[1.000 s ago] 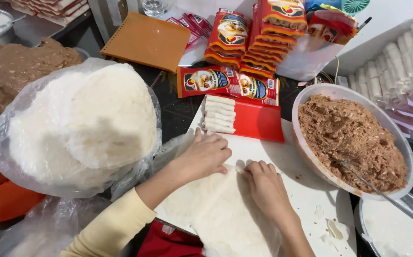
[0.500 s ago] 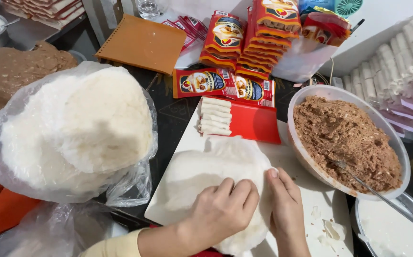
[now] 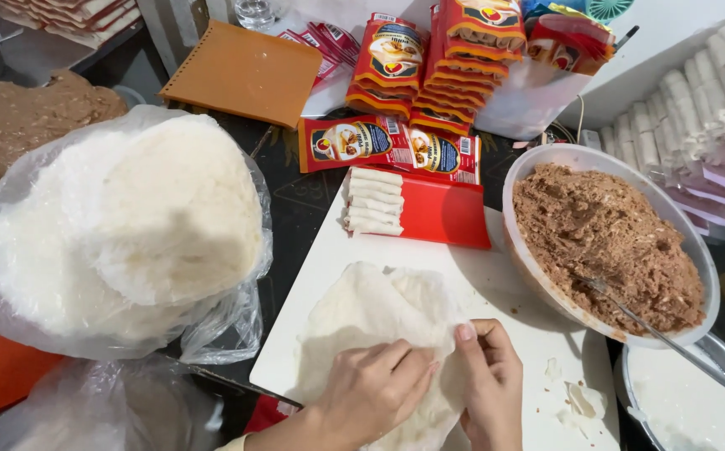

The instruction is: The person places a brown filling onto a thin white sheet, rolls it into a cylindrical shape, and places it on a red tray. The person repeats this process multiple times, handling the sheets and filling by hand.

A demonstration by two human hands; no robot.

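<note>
Wrapper sheet [image 3: 379,326] lies flat on the white board [image 3: 329,276], left of the filling bowl [image 3: 538,167]; your left hand [image 3: 375,392] and right hand [image 3: 489,380] pinch its near edge, fingers curled, likely to peel it

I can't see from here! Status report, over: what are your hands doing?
Left hand and right hand both pinching the thin white wrapper on the white board. Filling bowl close on the right. Nothing blocking.

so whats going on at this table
A person's left hand and right hand are both on a thin white wrapper sheet lying on a white cutting board. A few finished rolls sit at the board's far end, a bowl of brown filling stands to the right, and a bag of wrappers lies to the left.
</note>
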